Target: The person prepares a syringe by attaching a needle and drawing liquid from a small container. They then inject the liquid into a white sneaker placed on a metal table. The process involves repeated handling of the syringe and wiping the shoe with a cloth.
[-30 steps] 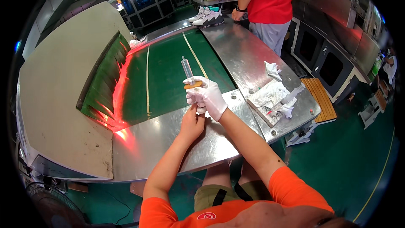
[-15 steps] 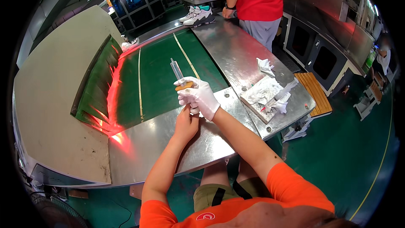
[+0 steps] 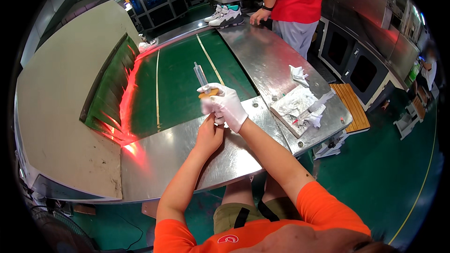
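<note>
My right hand (image 3: 229, 107), in a white glove, is closed around a clear syringe (image 3: 201, 75) with an orange-yellow collar (image 3: 209, 93). The barrel points up and away over the green belt. Just below it, my bare left hand (image 3: 209, 133) is closed, its fingertips meeting the underside of the gloved hand. What those fingers grip is hidden. Both hands are above the near metal edge of the table (image 3: 178, 159).
A green conveyor belt (image 3: 183, 75) runs under a beige machine hood (image 3: 70, 107) glowing red at its opening. On the right lie a white-covered board (image 3: 293, 103), a second syringe (image 3: 314, 105) and crumpled cloth (image 3: 298, 74). Sneakers (image 3: 227, 17) stand at the back beside a person in red (image 3: 300, 0).
The view has shifted slightly, while my hands keep nearly the same pose around the syringe. The fingers of my right hand have moved a little. The other person's hand now rests more spread near the sneakers.
</note>
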`<action>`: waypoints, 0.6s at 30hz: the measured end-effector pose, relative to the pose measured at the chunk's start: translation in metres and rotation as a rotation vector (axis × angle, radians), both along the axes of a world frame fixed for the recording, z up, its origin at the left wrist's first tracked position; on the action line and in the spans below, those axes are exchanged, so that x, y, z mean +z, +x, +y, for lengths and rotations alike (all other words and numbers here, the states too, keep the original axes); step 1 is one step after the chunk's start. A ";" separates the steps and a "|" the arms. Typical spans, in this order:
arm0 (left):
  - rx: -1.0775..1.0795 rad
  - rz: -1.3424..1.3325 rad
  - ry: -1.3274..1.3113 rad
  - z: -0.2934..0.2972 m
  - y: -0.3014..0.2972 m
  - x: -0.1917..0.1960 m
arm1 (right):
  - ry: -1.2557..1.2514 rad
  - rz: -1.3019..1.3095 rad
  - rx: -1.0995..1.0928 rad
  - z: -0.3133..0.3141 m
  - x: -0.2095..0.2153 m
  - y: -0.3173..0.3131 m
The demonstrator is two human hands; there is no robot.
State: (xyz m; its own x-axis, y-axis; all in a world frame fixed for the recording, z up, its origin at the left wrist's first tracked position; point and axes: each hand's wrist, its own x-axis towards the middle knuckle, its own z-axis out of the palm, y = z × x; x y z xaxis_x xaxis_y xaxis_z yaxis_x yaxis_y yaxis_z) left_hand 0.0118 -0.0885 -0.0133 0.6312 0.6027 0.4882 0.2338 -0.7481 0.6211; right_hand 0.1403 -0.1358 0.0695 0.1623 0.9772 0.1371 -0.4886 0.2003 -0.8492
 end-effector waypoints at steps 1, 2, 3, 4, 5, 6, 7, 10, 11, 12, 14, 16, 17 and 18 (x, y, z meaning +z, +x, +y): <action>-0.003 -0.008 0.024 0.001 0.000 -0.002 | -0.006 0.005 -0.004 0.000 0.001 0.000; -0.001 -0.004 0.016 0.001 0.000 -0.001 | -0.012 0.009 -0.009 0.000 0.001 0.000; 0.000 -0.001 0.008 0.000 0.001 -0.001 | -0.009 0.009 -0.014 0.000 0.001 0.000; 0.001 0.002 0.001 0.000 0.001 0.000 | -0.006 0.008 -0.018 0.000 0.000 0.000; 0.000 0.001 0.001 0.000 0.001 0.001 | -0.002 0.007 -0.022 0.001 0.000 0.000; -0.001 0.000 0.001 -0.001 0.001 0.001 | -0.012 0.007 -0.015 0.001 0.001 0.000; -0.002 -0.002 0.002 -0.001 0.001 0.002 | -0.021 0.007 -0.008 0.000 0.001 0.000; 0.002 0.009 -0.031 -0.004 0.001 0.007 | -0.036 0.003 -0.001 -0.002 0.004 0.000; 0.002 0.009 -0.030 -0.004 0.001 0.007 | -0.039 0.003 -0.001 -0.003 0.005 0.000; 0.001 0.008 -0.030 -0.005 0.001 0.008 | -0.036 0.003 -0.002 -0.002 0.004 0.000; 0.000 -0.001 -0.012 -0.004 0.001 0.007 | -0.031 0.003 -0.003 -0.001 0.003 0.000; -0.001 -0.016 0.021 -0.002 0.000 0.003 | -0.037 0.006 -0.003 -0.002 0.005 -0.001; -0.004 -0.020 0.041 0.000 0.001 0.001 | -0.041 0.007 -0.006 -0.004 0.007 -0.001; -0.006 -0.025 0.061 0.001 0.002 -0.001 | -0.039 0.001 -0.008 -0.004 0.007 -0.001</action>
State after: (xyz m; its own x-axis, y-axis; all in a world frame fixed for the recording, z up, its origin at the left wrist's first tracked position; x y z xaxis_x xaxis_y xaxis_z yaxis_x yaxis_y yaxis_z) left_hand 0.0134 -0.0873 -0.0143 0.6219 0.5675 0.5396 0.2140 -0.7860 0.5800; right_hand 0.1398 -0.1397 0.0760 0.1700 0.9805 0.0986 -0.4880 0.1707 -0.8560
